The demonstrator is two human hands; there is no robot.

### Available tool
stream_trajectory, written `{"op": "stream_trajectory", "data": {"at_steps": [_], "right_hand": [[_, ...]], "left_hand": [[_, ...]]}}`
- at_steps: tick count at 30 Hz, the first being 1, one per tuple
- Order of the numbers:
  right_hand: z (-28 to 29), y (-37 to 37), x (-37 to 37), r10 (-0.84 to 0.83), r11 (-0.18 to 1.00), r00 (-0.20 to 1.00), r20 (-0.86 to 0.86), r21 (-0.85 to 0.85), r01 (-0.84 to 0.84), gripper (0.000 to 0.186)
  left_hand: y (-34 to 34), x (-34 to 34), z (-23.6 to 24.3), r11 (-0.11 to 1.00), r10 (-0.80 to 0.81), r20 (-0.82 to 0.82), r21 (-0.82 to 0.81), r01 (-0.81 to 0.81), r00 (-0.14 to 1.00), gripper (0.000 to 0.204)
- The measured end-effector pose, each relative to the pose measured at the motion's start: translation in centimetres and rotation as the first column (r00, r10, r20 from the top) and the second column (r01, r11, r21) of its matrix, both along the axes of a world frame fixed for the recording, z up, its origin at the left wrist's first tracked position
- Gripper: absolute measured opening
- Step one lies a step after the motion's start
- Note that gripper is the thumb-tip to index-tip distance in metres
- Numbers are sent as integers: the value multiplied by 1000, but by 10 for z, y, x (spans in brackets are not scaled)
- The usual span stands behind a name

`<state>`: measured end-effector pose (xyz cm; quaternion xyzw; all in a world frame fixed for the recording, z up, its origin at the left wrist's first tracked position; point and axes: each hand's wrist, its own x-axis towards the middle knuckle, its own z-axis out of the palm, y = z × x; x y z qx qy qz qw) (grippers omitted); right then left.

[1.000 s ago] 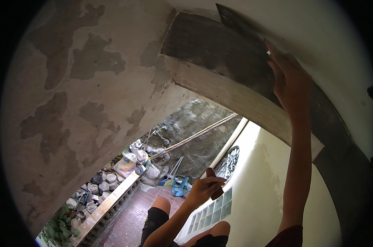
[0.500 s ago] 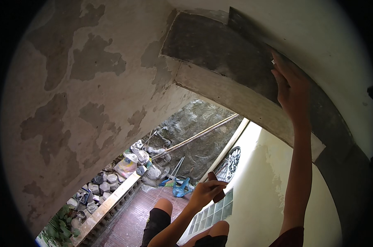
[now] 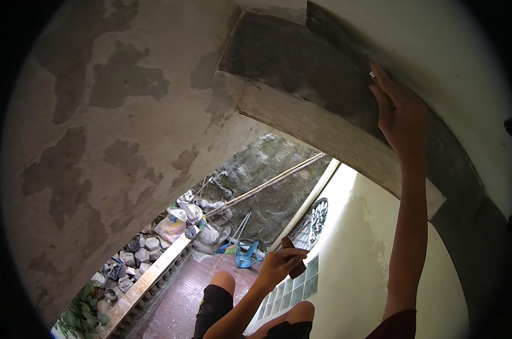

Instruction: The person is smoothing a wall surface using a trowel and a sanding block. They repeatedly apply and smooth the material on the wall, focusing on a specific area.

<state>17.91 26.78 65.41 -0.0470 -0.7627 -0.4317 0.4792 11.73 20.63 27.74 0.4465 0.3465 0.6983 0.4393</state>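
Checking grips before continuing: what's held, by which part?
The left hand holds a brown piece around its middle. The right hand is at one end of a dark flat plate; its hold cannot be told.

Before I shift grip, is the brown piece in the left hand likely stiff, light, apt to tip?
The brown piece is probably stiff: its ends project past the left hand without sagging. It seems light, since one hand holds it. Its elongated shape could tip if gripped at one end.

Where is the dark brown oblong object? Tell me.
In the head view, just right of centre and low, the dark brown oblong object is in the left hand, with the pale gridded panel beyond.
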Motion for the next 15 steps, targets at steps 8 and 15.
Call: {"op": "stream_trajectory", "data": {"at_steps": [8,15], "right_hand": [[-7,-5,-2,72,990,997,-31,-119,-75,43],[-7,-3,-20,61,998,996,-72,-4,-61,43]], "left_hand": [[-5,2,0,1000,-6,36,-1,6,999,21],[-4,-2,-12,1000,8,-18,-11,-8,1000,22]]}}
